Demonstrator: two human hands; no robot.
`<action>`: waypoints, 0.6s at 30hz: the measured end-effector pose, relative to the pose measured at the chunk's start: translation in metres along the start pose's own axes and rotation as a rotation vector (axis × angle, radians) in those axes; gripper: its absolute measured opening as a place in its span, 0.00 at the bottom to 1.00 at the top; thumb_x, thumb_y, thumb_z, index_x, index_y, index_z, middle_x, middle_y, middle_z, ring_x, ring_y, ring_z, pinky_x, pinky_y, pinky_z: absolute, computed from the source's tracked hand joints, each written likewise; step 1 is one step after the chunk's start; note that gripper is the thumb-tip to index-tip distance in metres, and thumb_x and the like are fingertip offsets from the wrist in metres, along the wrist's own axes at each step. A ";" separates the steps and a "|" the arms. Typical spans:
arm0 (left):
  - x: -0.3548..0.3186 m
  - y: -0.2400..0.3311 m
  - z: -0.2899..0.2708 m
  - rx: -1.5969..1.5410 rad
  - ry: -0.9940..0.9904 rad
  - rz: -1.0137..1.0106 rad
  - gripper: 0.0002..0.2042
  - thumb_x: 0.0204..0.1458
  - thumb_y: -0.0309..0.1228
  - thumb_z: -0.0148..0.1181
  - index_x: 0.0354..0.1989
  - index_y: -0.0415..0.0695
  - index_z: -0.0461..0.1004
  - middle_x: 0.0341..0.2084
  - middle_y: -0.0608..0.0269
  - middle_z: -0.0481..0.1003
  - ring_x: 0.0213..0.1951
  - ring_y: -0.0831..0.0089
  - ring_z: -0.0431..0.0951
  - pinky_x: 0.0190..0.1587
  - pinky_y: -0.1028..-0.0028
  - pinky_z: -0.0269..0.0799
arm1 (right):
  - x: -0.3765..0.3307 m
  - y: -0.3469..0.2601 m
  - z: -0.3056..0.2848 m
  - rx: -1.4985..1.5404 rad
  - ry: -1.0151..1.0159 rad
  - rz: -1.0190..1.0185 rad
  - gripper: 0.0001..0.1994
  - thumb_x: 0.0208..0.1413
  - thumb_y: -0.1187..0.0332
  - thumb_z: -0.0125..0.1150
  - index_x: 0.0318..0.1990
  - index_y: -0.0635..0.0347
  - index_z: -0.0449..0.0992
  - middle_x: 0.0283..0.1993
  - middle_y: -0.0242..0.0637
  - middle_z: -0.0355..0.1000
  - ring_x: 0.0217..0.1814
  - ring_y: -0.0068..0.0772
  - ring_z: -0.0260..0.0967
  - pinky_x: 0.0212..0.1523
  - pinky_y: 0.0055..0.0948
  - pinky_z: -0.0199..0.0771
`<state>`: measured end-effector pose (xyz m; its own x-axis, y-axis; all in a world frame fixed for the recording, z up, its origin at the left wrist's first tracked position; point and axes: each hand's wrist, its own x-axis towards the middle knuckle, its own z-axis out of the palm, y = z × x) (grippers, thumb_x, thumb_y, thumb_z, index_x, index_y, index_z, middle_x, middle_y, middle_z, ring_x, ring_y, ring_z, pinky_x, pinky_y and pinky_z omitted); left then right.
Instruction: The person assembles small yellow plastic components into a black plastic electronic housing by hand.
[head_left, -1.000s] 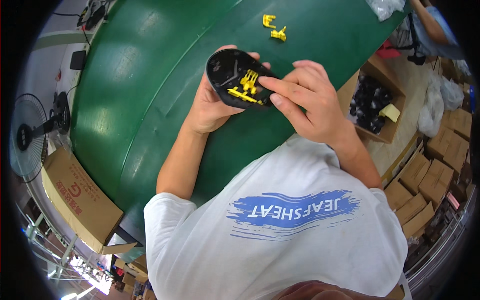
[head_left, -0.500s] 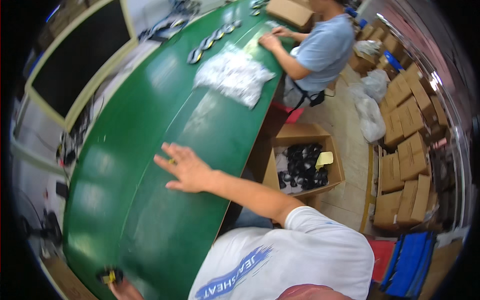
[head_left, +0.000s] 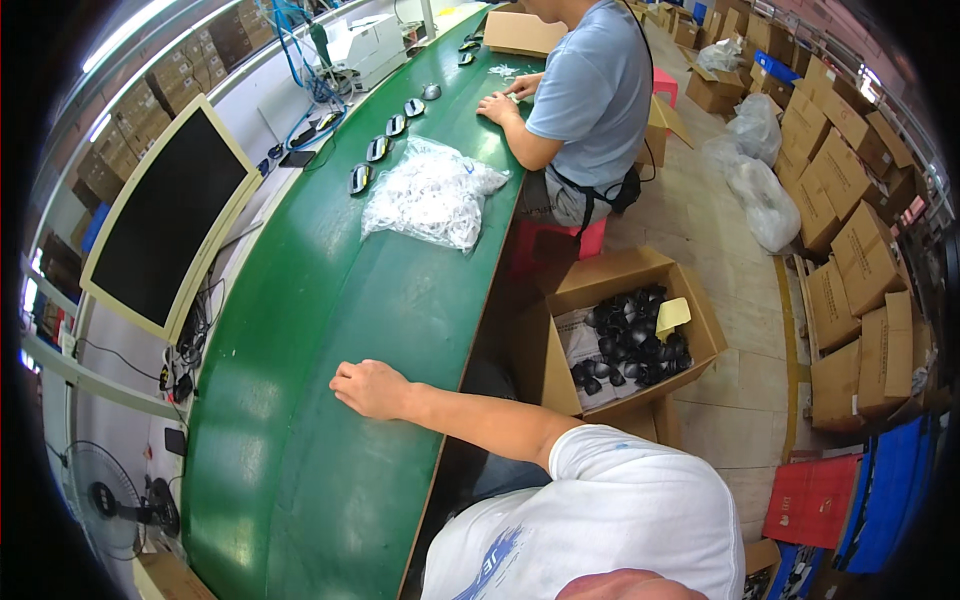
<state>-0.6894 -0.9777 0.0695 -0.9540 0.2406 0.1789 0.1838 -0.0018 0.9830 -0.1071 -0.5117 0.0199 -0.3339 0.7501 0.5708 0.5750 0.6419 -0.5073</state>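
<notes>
My right hand rests on the green tabletop with its fingers curled into a loose fist. Nothing shows in it. My left hand is out of the picture. Beyond the right hand lies a clear plastic bag filled with small white pieces. Beside that bag, a row of small rounded dark-and-silver items, the closest one showing a yellow mark, runs toward the far end. A co-worker's hands are over small white pieces at the far right edge of the table.
An open carton of black rounded shells stands on the floor right of the table. A monitor and a fan line the left side. The co-worker sits on a red stool. Stacked cartons fill the right.
My right hand has gone from spread fingers to a loose fist, lower on the table. My left hand, which held a dark item with yellow on it, has left the picture. The view has shifted.
</notes>
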 end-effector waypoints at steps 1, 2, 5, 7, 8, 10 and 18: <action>-0.007 -0.003 -0.005 0.050 0.009 0.005 0.20 0.62 0.47 0.61 0.49 0.42 0.77 0.46 0.51 0.78 0.49 0.54 0.79 0.53 0.53 0.75 | 0.000 0.000 0.001 0.026 0.001 0.043 0.09 0.70 0.65 0.62 0.49 0.57 0.82 0.48 0.40 0.78 0.41 0.46 0.80 0.47 0.45 0.81; -0.015 -0.005 -0.009 0.098 0.022 0.010 0.20 0.62 0.47 0.61 0.50 0.42 0.77 0.47 0.51 0.78 0.49 0.54 0.79 0.54 0.53 0.75 | 0.001 -0.002 0.000 0.052 0.002 0.083 0.09 0.71 0.64 0.60 0.48 0.58 0.82 0.46 0.41 0.78 0.42 0.48 0.81 0.47 0.46 0.82; -0.039 -0.016 -0.024 0.243 0.067 0.015 0.22 0.62 0.48 0.62 0.53 0.42 0.75 0.49 0.50 0.78 0.51 0.52 0.79 0.55 0.52 0.75 | 0.000 -0.004 -0.004 0.044 0.004 0.089 0.09 0.70 0.63 0.62 0.47 0.57 0.83 0.47 0.40 0.80 0.43 0.49 0.83 0.45 0.47 0.84; -0.055 -0.025 -0.035 0.338 0.103 0.010 0.23 0.62 0.49 0.62 0.55 0.43 0.74 0.50 0.50 0.78 0.51 0.51 0.78 0.55 0.52 0.75 | -0.002 -0.004 -0.006 0.049 0.001 0.068 0.09 0.69 0.62 0.63 0.47 0.56 0.84 0.47 0.39 0.80 0.44 0.48 0.83 0.46 0.46 0.84; -0.064 -0.030 -0.038 0.384 0.120 0.004 0.24 0.62 0.49 0.62 0.56 0.43 0.74 0.51 0.49 0.78 0.52 0.51 0.78 0.56 0.52 0.75 | -0.003 -0.004 -0.006 0.045 0.007 0.061 0.09 0.68 0.62 0.64 0.47 0.55 0.84 0.48 0.39 0.80 0.45 0.48 0.83 0.47 0.46 0.85; -0.082 -0.040 -0.052 0.482 0.162 -0.013 0.25 0.62 0.50 0.62 0.58 0.43 0.73 0.52 0.49 0.77 0.53 0.50 0.78 0.56 0.51 0.75 | -0.002 -0.009 -0.008 0.020 -0.004 0.043 0.10 0.67 0.61 0.66 0.47 0.56 0.85 0.48 0.38 0.81 0.44 0.47 0.84 0.47 0.44 0.85; -0.140 -0.089 -0.090 0.902 0.285 -0.125 0.31 0.62 0.53 0.63 0.65 0.43 0.70 0.57 0.46 0.76 0.57 0.46 0.78 0.59 0.49 0.75 | -0.002 -0.008 -0.015 -0.035 0.095 0.080 0.10 0.66 0.60 0.66 0.46 0.55 0.86 0.48 0.37 0.84 0.47 0.47 0.84 0.50 0.45 0.85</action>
<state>-0.5934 -1.0985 -0.0388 -0.9790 -0.0575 0.1956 0.0766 0.7855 0.6141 -0.1001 -0.5206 0.0324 -0.2145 0.7790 0.5892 0.6230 0.5737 -0.5318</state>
